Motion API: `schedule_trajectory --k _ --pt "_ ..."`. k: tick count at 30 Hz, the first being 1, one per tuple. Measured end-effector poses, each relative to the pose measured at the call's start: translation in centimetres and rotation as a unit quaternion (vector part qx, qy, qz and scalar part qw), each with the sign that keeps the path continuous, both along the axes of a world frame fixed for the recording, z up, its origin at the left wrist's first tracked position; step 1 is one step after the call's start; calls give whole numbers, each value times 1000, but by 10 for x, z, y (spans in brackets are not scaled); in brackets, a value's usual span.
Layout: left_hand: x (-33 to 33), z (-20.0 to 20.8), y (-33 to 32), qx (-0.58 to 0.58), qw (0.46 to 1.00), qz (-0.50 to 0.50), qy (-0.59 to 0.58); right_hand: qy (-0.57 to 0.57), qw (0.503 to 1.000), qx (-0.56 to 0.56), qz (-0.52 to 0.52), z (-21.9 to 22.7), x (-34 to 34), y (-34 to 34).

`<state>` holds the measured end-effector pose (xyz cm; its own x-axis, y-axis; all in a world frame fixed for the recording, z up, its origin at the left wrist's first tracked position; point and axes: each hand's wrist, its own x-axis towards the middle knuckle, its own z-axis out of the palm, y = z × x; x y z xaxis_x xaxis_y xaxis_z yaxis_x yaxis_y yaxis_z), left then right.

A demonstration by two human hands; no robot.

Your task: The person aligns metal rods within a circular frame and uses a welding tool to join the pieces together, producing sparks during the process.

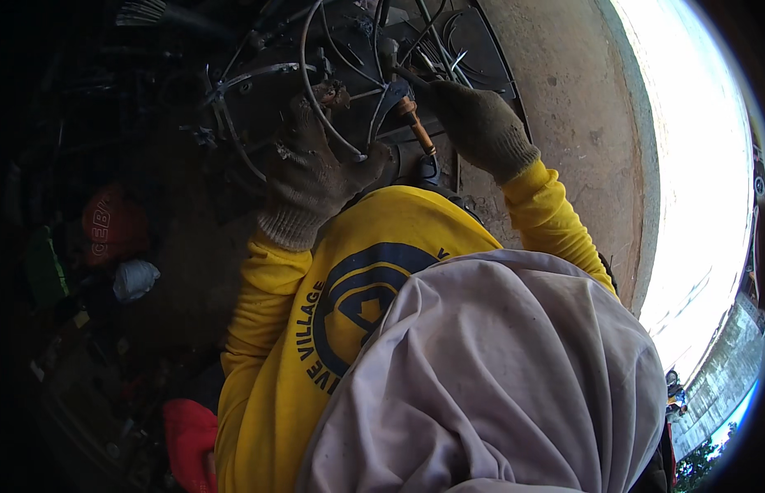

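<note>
My left hand (pixel 304 172), in a worn grey-brown knit glove, is over the near edge of the dark work surface. Its thumb is spread wide from the fingers, and a curved metal rod (pixel 307 62) crosses the gap between them. A rusty brown piece (pixel 335 96) lies by its fingertips. My right hand (pixel 481 127), gloved alike, is closed round the handle of what looks like a hammer (pixel 389 53), its head toward the bent rods. Between the hands, a tool with an orange-brown shaft (pixel 415 127) slants down toward me.
More bent metal strips (pixel 226 123) lie at the left, and thin rods (pixel 452 62) at the back right. A brush (pixel 144 12) is at the far left. A red cap-like item (pixel 115 226) and a pale bundle (pixel 136 280) sit low at the left. Bright daylight fills the right.
</note>
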<state>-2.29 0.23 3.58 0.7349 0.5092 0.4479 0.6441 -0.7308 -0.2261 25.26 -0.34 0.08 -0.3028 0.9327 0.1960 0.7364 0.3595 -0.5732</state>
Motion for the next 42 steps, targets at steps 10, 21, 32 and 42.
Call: schedule_trajectory --k 10,21,32,42 --pt "-5 -3 -5 96 990 28 96 -12 998 -70 -2 4 5 3" --pt "7 9 -4 -92 991 -14 -98 -25 996 -82 -5 -2 -2 2" --pt "-3 3 -4 -94 994 -3 -51 24 997 32 -71 -1 0 -2" --pt "9 4 -10 -169 964 67 -195 -25 997 -66 -6 3 4 2"
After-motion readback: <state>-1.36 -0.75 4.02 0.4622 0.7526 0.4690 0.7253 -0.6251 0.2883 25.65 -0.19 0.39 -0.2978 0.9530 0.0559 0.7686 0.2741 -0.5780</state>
